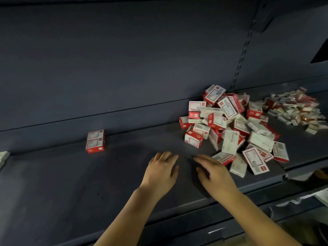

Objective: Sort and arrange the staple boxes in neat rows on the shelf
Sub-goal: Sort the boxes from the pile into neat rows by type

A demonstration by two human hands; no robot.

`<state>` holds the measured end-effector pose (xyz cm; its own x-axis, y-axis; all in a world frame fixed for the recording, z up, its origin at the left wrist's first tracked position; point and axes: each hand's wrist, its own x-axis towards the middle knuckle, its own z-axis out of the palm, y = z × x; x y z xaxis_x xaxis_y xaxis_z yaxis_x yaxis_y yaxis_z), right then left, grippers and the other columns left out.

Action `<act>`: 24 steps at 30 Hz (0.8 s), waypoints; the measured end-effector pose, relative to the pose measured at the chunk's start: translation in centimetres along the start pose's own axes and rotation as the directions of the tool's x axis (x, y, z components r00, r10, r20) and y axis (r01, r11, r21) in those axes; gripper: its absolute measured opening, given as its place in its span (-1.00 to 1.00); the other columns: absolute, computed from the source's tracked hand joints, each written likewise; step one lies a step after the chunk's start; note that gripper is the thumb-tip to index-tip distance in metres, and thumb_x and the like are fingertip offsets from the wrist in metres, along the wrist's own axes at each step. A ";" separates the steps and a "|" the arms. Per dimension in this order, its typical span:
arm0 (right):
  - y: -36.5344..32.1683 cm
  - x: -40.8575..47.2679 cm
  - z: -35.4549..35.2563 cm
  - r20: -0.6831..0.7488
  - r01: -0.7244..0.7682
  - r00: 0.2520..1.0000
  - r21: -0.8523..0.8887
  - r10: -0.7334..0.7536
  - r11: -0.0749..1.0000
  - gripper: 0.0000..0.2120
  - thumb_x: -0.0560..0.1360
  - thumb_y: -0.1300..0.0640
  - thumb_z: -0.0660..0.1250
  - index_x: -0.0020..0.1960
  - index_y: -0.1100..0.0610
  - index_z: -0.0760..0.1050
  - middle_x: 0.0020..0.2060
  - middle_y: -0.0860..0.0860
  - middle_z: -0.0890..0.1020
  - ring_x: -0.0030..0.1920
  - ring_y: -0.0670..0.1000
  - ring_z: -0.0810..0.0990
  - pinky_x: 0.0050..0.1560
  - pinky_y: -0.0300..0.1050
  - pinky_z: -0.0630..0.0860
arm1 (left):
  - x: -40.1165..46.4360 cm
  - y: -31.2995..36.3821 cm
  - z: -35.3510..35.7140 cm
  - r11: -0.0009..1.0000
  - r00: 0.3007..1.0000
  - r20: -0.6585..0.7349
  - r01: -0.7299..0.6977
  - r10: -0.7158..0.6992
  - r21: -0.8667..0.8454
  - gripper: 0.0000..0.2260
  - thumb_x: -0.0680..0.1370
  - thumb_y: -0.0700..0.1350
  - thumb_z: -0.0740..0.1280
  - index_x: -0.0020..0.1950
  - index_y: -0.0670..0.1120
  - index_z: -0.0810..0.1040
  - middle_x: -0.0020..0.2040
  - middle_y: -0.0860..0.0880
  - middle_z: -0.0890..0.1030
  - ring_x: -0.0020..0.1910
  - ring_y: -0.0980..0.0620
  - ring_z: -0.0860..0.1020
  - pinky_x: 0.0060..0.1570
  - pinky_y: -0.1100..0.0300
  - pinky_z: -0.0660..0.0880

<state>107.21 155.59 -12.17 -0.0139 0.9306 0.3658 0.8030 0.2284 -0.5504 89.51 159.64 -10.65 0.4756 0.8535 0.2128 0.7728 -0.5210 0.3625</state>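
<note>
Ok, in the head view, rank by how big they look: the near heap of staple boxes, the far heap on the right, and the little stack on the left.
1. Near heap of staple boxes, largest.
2. Far heap: looks smaller, though distance may exaggerate this.
3. Two-box stack, clearly smallest.

The scene is dim, the dark shelf [71, 174] and its back panel soaking up most of the light. Soft shadows spread on the shelf ahead of the left hand [162, 172] and right hand [213, 173]. The pile of staple boxes [230, 128] at centre right is smeared by motion blur, its print mostly unreadable. Straight shelf edges bow toward the frame's corners, a wide-angle distortion.
</note>
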 end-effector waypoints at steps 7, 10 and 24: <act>2.3 0.3 -3.6 -0.178 0.114 0.977 -0.015 -0.115 0.993 -0.74 0.35 0.31 0.28 0.00 0.25 0.62 -0.06 0.11 0.66 -0.09 0.03 0.64 -0.04 -0.24 0.50 | 2.1 3.1 1.7 1.000 0.999 0.037 -0.024 0.024 0.011 -0.62 0.61 -0.04 0.15 0.43 -0.04 0.34 0.37 0.03 0.37 0.35 0.03 0.29 0.30 0.21 0.24; 3.5 0.4 -4.6 -0.201 0.115 0.972 -0.063 -0.125 0.991 -0.74 0.32 0.34 0.28 -0.02 0.25 0.62 -0.08 0.11 0.66 -0.13 0.08 0.66 -0.07 -0.16 0.56 | 2.7 3.9 2.2 0.999 0.998 0.050 -0.034 0.033 0.010 -0.62 0.62 -0.03 0.13 0.43 -0.03 0.32 0.37 0.04 0.37 0.36 0.05 0.28 0.29 0.22 0.23; 7.1 0.3 -5.3 -0.221 0.097 0.968 -0.100 -0.117 0.990 -0.72 0.32 0.44 0.26 -0.02 0.29 0.61 -0.09 0.14 0.65 -0.10 0.12 0.64 0.04 -0.26 0.43 | 5.2 7.1 4.9 0.956 0.984 0.172 0.006 0.047 -0.294 -0.48 0.47 0.15 0.34 0.36 -0.04 0.40 0.24 -0.01 0.51 0.26 0.03 0.40 0.27 0.08 0.33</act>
<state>116.07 156.03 -12.02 0.0243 0.8109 0.5846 0.8536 0.2875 -0.4343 99.54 160.35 -11.39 0.5763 0.8143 0.0702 0.6182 -0.4904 0.6143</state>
